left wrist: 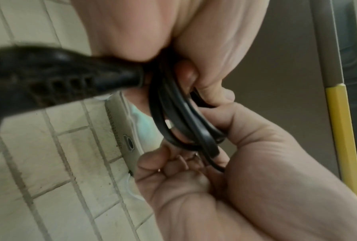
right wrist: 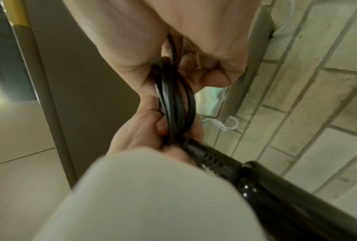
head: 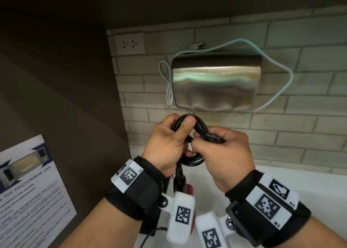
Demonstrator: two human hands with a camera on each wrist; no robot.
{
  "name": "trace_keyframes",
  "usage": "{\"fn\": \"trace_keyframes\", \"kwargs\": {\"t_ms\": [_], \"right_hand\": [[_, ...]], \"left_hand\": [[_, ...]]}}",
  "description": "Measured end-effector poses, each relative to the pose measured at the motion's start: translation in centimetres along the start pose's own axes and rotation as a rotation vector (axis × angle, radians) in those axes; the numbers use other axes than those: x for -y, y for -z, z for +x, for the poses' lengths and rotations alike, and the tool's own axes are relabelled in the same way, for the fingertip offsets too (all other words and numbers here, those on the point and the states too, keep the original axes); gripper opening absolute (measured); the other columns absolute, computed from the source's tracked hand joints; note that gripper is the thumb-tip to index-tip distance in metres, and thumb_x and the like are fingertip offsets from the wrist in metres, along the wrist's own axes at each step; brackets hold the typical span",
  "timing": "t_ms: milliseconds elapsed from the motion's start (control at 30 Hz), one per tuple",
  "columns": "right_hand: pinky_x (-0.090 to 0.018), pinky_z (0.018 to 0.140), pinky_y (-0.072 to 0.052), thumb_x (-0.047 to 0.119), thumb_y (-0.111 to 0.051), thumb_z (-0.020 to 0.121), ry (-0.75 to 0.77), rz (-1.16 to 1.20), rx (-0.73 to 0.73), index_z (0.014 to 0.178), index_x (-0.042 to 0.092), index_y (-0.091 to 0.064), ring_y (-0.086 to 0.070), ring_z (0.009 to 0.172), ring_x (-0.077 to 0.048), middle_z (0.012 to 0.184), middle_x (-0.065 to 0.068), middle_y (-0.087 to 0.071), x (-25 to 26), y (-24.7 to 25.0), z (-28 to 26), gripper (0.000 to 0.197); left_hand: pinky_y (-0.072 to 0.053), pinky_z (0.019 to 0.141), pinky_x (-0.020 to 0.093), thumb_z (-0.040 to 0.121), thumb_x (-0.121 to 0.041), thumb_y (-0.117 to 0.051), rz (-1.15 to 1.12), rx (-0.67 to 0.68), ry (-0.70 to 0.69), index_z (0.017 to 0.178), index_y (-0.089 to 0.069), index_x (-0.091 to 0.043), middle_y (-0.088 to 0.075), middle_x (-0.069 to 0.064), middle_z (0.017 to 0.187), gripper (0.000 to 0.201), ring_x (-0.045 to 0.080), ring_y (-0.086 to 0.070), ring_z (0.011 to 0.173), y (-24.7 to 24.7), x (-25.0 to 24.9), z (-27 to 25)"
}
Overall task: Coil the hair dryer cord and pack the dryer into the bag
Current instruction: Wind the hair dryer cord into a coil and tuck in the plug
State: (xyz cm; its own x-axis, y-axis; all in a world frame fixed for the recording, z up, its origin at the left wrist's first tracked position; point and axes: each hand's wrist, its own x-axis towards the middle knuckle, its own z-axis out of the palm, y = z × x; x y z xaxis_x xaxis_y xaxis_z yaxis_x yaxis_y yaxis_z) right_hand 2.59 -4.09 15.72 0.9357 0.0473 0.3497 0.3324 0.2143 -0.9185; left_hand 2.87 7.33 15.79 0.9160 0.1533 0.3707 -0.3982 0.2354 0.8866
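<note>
The black hair dryer cord [head: 201, 127] is gathered in a coil of several loops between both hands, in front of the tiled wall. My left hand [head: 169, 140] grips the coil, its thumb pressed over the top of the loops. From the right, my right hand [head: 225, 150] pinches the cord near the coil's middle. The black hair dryer [head: 180, 180] hangs below my left hand, mostly hidden by the wrists. In the left wrist view the loops [left wrist: 173, 114] and the dryer's ribbed cord collar [left wrist: 49, 76] show. The right wrist view shows the coil [right wrist: 173, 101] and the dryer handle [right wrist: 276, 195]. No bag is in view.
A metal hand dryer [head: 216, 82] is fixed to the tiled wall just beyond the hands, with a white cable [head: 281, 69] looped around it. A wall socket [head: 129, 43] sits at upper left. A microwave notice [head: 28, 191] hangs on the dark left panel. A white counter [head: 281, 182] lies below.
</note>
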Motion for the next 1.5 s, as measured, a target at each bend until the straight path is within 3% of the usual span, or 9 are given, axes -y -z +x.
{"fn": "trace_keyframes", "kwargs": {"t_ms": [200,367,500,766,1000,1133,1333,1433,1500], "right_hand": [[-0.012,0.038,-0.042,-0.014,-0.067,0.066,-0.016,-0.025,-0.056,0.067,-0.003,-0.066,-0.053,0.032,-0.002,0.037,0.006,-0.059,0.4,0.3,0.0,0.011],[-0.031,0.053,-0.051,-0.019,-0.065,0.065,-0.086,0.127,-0.01,0.071,0.0,-0.066,-0.058,0.042,-0.018,0.047,-0.004,-0.061,-0.4,0.7,0.5,0.02],[-0.043,0.068,-0.057,-0.005,-0.077,0.07,-0.115,0.127,0.067,0.079,-0.004,-0.073,-0.061,0.058,-0.028,0.066,-0.021,-0.068,-0.5,0.0,0.3,0.009],[-0.043,0.059,-0.054,-0.013,-0.068,0.056,-0.164,0.13,-0.016,0.071,-0.021,-0.054,-0.057,0.056,-0.031,0.062,-0.021,-0.056,-1.5,0.0,1.1,0.023],[-0.039,0.059,-0.053,-0.014,-0.055,0.052,-0.172,0.364,0.236,0.053,-0.004,-0.062,-0.063,0.049,-0.035,0.051,-0.026,-0.063,-1.5,0.4,1.0,0.013],[-0.05,0.076,-0.049,-0.014,-0.054,0.058,-0.138,0.394,0.353,0.052,0.001,-0.066,-0.066,0.055,-0.036,0.051,-0.021,-0.066,-1.4,0.9,1.4,0.02],[-0.058,0.086,-0.046,-0.011,-0.063,0.063,-0.204,0.348,0.341,0.069,-0.004,-0.064,-0.068,0.061,-0.035,0.057,-0.018,-0.068,-1.7,1.5,1.8,0.009],[-0.05,0.087,-0.054,0.016,-0.093,0.05,-0.193,-0.021,0.114,0.102,0.012,-0.058,-0.07,0.08,-0.024,0.088,-0.006,-0.07,-1.3,1.9,2.0,0.063],[-0.031,0.071,-0.051,0.028,-0.095,0.049,0.146,-0.271,-0.182,0.1,0.019,-0.051,-0.059,0.077,-0.014,0.091,0.002,-0.057,0.0,2.4,1.4,0.067]], "left_hand": [[-0.038,0.036,0.022,0.07,-0.038,-0.071,-0.012,-0.011,-0.01,0.086,-0.053,-0.003,-0.054,0.005,0.057,0.043,0.014,-0.046,0.036,-0.6,0.5,0.1],[-0.037,0.036,0.021,0.067,-0.037,-0.072,-0.065,0.0,0.006,0.085,-0.053,-0.004,-0.051,0.006,0.058,0.043,0.016,-0.043,0.037,-0.6,0.6,0.1],[-0.036,0.036,0.02,0.07,-0.034,-0.071,-0.073,-0.032,-0.008,0.09,-0.054,-0.003,-0.056,0.006,0.056,0.04,0.015,-0.044,0.037,-0.2,0.5,0.3],[-0.041,0.038,0.022,0.074,-0.033,-0.069,-0.118,-0.06,0.02,0.097,-0.053,-0.005,-0.048,0.007,0.052,0.04,0.015,-0.044,0.037,0.2,0.9,0.1],[-0.033,0.039,0.021,0.075,-0.038,-0.073,-0.221,0.053,0.148,0.077,-0.056,-0.008,-0.037,0.008,0.058,0.035,0.013,-0.029,0.034,0.6,1.0,0.0],[-0.038,0.041,0.024,0.079,-0.04,-0.069,-0.209,0.084,0.187,0.075,-0.055,-0.005,-0.039,0.006,0.046,0.038,0.014,-0.031,0.034,0.5,0.4,0.2],[-0.037,0.04,0.022,0.082,-0.038,-0.069,-0.154,0.031,0.168,0.102,-0.058,-0.002,-0.039,0.01,0.063,0.043,0.012,-0.033,0.033,0.2,0.6,0.4],[-0.04,0.041,0.023,0.084,-0.031,-0.069,-0.093,-0.144,0.123,0.099,-0.06,0.0,-0.051,0.015,0.067,0.035,0.016,-0.047,0.041,0.8,0.5,0.8],[-0.041,0.041,0.024,0.084,-0.029,-0.07,-0.025,-0.23,0.086,0.095,-0.062,-0.002,-0.057,0.006,0.063,0.031,0.016,-0.05,0.045,1.5,0.6,1.2]]}}
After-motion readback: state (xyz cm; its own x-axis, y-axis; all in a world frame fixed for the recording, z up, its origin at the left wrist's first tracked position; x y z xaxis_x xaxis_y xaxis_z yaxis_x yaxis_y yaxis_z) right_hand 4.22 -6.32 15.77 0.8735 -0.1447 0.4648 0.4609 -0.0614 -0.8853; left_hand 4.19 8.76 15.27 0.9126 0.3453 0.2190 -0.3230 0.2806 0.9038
